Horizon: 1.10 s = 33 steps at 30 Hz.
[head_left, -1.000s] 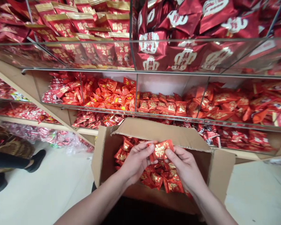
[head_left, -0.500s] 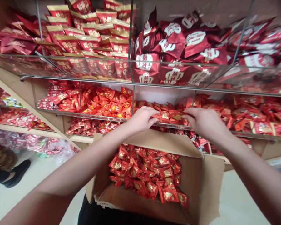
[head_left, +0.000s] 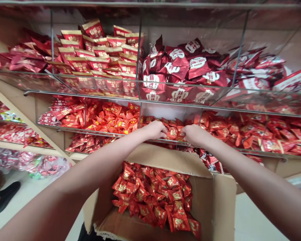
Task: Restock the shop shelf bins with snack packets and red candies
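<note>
Both hands reach into a middle shelf compartment of small red candy packets. My left hand [head_left: 156, 130] is closed, its fingertips curled down on the packets at the compartment's left side. A hand's width to the right, my right hand [head_left: 194, 135] is also closed, thumb and fingers pinched at the packets. Between them lies a red candy packet [head_left: 172, 133] with gold print, touching the fingers of both hands. Below the hands stands an open cardboard box [head_left: 223, 204]. Many red candy packets [head_left: 150, 194] of the same look lie in it. My fingertips are partly hidden among the packets.
Clear dividers part the shelves. Gold-topped red bags [head_left: 97, 63] and dark red bags [head_left: 180, 63] fill the upper shelf. More red packets [head_left: 115, 115] lie to the left. A clear front lip [head_left: 110, 134] edges the middle shelf. A person's shoe [head_left: 6, 197] shows at lower left.
My hands have drawn closer together over the packets, and the fingers have curled in. The view has tilted up, so the shelves sit lower in the picture.
</note>
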Motion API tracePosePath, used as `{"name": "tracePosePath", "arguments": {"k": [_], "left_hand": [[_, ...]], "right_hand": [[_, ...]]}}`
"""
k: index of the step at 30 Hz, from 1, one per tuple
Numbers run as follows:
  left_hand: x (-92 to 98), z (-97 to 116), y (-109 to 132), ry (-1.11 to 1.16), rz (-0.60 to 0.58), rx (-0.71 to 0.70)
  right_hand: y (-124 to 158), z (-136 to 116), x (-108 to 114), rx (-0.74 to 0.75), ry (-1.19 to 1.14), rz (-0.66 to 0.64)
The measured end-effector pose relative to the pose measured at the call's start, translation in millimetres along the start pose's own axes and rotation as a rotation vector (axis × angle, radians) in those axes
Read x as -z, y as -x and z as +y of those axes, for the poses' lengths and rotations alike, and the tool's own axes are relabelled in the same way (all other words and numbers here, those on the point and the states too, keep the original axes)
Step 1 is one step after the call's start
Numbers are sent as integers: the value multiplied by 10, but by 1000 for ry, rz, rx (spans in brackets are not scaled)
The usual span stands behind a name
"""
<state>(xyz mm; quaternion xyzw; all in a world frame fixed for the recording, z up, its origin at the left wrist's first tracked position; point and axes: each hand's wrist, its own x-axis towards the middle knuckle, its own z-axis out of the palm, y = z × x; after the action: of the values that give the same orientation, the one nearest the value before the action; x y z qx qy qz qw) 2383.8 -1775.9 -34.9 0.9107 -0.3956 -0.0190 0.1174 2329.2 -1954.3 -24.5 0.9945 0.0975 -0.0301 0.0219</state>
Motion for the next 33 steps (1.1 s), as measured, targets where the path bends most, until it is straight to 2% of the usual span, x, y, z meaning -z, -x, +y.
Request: {"name": "tracePosePath", "arguments": {"k": [5, 11, 16, 21, 28, 30, 33], "left_hand": [[26, -14, -5, -6, -15, 3], [146, -26, -6, -12, -154, -26], [263, -95, 91, -141, -204, -25], [305, -65, 184, -188, -264, -59], [342, 51, 160, -265, -348, -32], [328, 29, 138, -284, -354, -43], [304, 11, 108, -249, -358, -43]], "right_hand": [[-22, -81, 73, -3, 66, -40], [-101, -39, 101, -41, -125, -283], [-44, -24, 162, -34, -157, -365], [-26, 12, 199, -53, -181, -337], [-67, -7, 136, 148, 121, -158], [-37, -35, 172, 121, 190, -138], [6, -89, 255, 70, 227, -177]]}}
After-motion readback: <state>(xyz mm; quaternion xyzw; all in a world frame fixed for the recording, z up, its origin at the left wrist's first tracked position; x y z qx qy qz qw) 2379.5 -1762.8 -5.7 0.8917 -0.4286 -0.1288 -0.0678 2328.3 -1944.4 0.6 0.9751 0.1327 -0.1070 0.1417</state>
